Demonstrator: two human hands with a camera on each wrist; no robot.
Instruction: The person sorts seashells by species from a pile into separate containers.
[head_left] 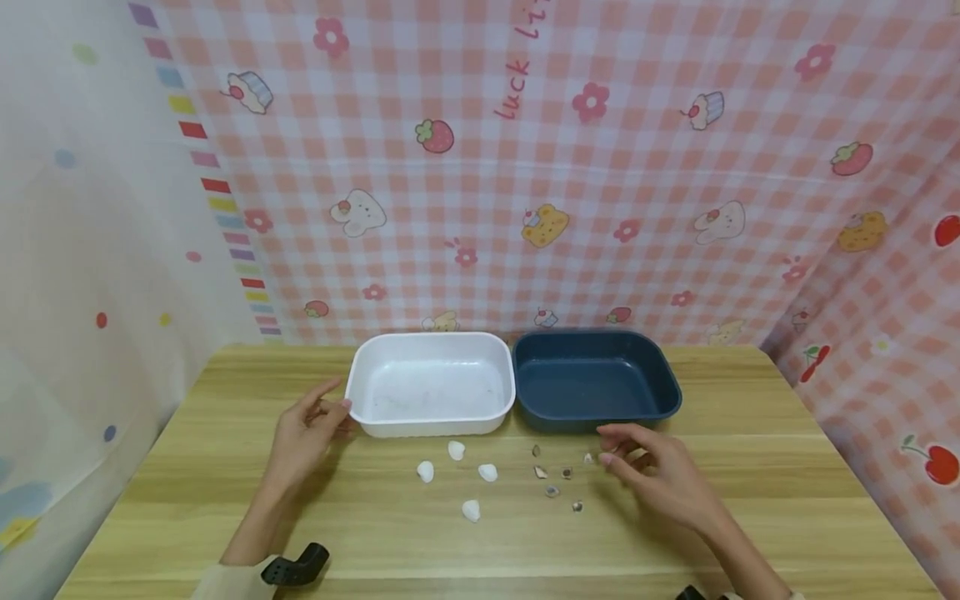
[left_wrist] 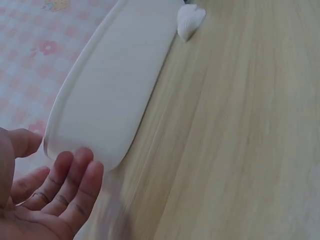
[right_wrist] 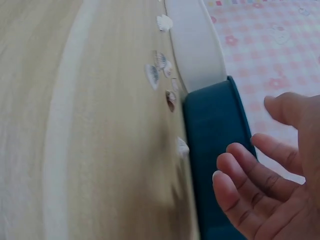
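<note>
At the left end of a white rectangular dish (head_left: 431,427) is my left hand (head_left: 303,435), its fingers loosely bent. In the left wrist view the fingertips are close to the dish's end wall; I cannot tell whether they touch. My right hand (head_left: 663,481) hovers near the front right of a dark blue dish (head_left: 577,423), thumb apart from the fingers and nothing between them. White seashells (head_left: 470,510) lie in front of the white dish. Several smaller, darker seashells (head_left: 552,492) lie before the blue one, with a pale shell (head_left: 588,458) beside my right fingertips.
Both dishes stand side by side at the back of the wooden table (head_left: 420,558), with nothing seen inside them. A pink checked cloth (head_left: 480,192) hangs right behind. A pale cloth (head_left: 97,250) hangs at the left side.
</note>
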